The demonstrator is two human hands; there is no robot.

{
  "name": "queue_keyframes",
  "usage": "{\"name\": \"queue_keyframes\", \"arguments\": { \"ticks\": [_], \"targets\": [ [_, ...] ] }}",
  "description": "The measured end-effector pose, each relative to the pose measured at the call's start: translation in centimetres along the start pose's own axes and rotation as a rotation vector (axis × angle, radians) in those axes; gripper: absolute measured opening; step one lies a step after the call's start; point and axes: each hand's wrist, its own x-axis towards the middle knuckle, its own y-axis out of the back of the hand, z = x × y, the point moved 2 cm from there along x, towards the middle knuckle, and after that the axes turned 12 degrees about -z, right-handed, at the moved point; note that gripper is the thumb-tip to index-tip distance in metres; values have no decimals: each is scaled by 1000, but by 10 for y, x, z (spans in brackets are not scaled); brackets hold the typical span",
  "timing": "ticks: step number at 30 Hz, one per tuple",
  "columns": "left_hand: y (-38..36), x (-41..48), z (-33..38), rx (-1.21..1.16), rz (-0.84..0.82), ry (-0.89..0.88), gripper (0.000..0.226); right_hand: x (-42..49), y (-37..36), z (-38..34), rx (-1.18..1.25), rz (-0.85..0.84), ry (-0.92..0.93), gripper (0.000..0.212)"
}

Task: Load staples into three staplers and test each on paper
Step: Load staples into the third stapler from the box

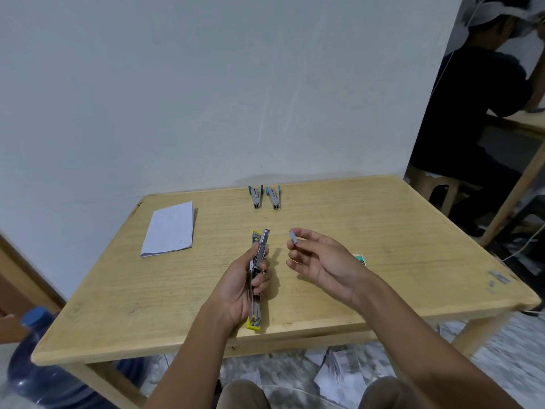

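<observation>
Your left hand (239,287) grips the open stapler (257,315), right hand (320,262) pinches staples (295,236): loading, so align them with its channel.

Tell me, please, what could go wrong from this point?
The staple strip, pinched only by fingertips of the right hand, could snap or drop before reaching the yellow stapler. The opened stapler, in the grip of the left hand, is near the edge of the table; a slip could send it to the floor.
</observation>
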Motion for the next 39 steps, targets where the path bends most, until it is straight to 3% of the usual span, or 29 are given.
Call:
{"name": "queue_keyframes", "arguments": {
  "ticks": [13, 16, 21, 23, 32, 39],
  "targets": [
    [1, 1, 0, 2, -6, -4, 22, 3, -7, 8, -176, 51, -26, 22],
    [1, 1, 0, 8, -4, -2, 22, 7, -10, 11, -522, 61, 8, 16],
    [0, 1, 0, 18, -1, -1, 23, 13, -15, 10, -1254, 45, 138, 23],
    [0, 2, 0, 23, 1, 4, 25, 16, -16, 9, -1444, 21, 188, 26],
    [2, 3, -1, 28, 10, 21, 27, 21, -21, 2, -1588, 63, 264, 19],
    [2, 3, 0, 7, 5, 14, 22, 24, -30, -7, -1761, 5, 249, 23]
  ]
}}
